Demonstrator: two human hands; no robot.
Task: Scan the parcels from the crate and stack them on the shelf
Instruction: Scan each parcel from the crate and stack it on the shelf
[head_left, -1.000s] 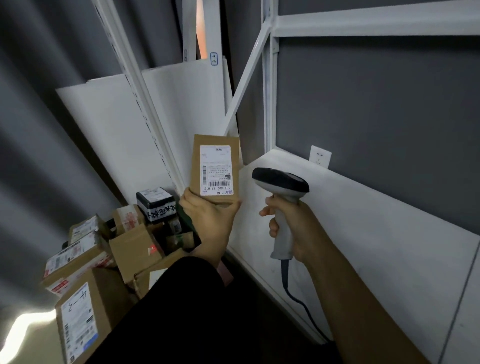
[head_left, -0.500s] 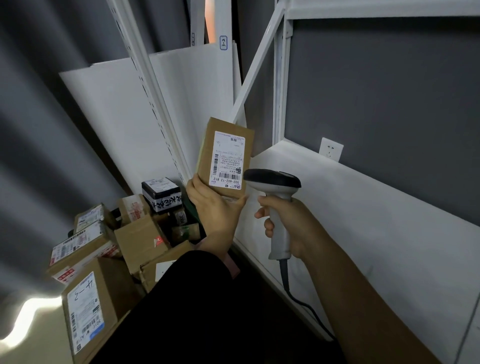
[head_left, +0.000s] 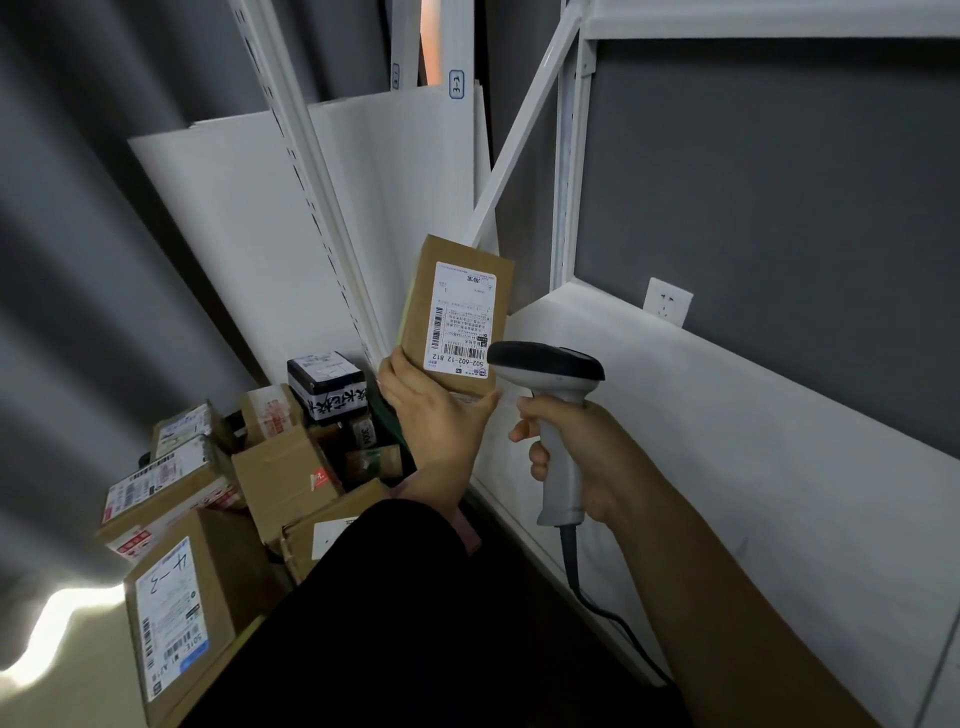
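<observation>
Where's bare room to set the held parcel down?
White shelf is bare: from the wall socket along the grey back wall to its front edge, right of the scanner. Crowded: the parcel pile lower left, boxes packed against each other.

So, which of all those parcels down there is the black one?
The small black box at the back of the pile, with a white label on top and white characters on its side. The other parcels in the pile are brown cardboard.

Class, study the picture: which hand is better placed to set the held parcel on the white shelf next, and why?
Left. The left hand grips the parcel close beside the shelf, while the right hand is wrapped round the scanner.
</observation>
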